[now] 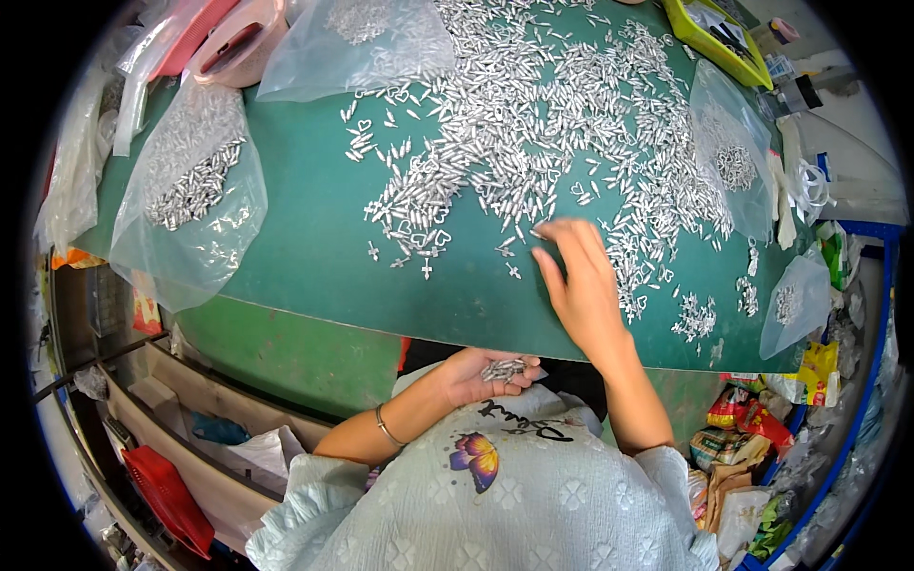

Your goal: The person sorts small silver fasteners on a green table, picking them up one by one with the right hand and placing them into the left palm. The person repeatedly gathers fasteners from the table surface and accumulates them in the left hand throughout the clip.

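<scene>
Small silver metal pieces (519, 133) lie in a wide, loose heap over the green tabletop (314, 247). Many are slim and bullet-shaped, with some heart outlines and little crosses among them. Below the table's near edge, my left hand (473, 374) is cupped palm up around a small pile of silver pieces (505, 369). My right hand (583, 276) reaches over the table at the heap's near edge. Its thumb is apart from the index finger, and the index fingertip touches or nearly touches a piece there. Nothing clearly shows gripped between those fingers.
Clear plastic bags of pieces lie at left (233, 214), far left-centre and right. A pink basin (271, 67) stands far left, a yellow-green tray (681, 24) far right. Small separate clusters (695, 319) sit near right. Packets (752, 423) fill a blue-framed rack on the right.
</scene>
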Action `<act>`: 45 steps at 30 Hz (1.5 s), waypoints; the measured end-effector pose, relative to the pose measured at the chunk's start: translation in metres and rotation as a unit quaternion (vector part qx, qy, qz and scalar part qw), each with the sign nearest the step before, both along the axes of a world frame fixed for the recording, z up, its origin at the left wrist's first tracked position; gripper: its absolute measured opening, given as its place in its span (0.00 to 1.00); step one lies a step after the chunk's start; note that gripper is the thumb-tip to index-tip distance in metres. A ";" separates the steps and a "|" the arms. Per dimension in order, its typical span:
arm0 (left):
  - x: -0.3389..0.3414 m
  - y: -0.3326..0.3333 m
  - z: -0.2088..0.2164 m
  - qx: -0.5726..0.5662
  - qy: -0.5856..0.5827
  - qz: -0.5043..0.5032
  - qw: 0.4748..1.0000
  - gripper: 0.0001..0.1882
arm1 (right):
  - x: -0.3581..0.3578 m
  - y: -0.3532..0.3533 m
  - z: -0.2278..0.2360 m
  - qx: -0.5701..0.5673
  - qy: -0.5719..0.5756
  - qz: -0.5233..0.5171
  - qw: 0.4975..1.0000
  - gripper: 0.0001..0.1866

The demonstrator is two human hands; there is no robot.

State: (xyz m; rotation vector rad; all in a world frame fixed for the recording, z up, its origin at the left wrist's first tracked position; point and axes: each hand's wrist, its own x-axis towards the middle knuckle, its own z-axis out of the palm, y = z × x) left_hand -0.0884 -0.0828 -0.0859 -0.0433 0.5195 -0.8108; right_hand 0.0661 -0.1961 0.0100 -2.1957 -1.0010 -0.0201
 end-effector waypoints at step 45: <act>0.000 0.005 0.002 0.063 -0.083 -0.032 0.994 0.17 | 0.005 0.003 -0.011 -0.070 -0.036 0.037 0.996 0.12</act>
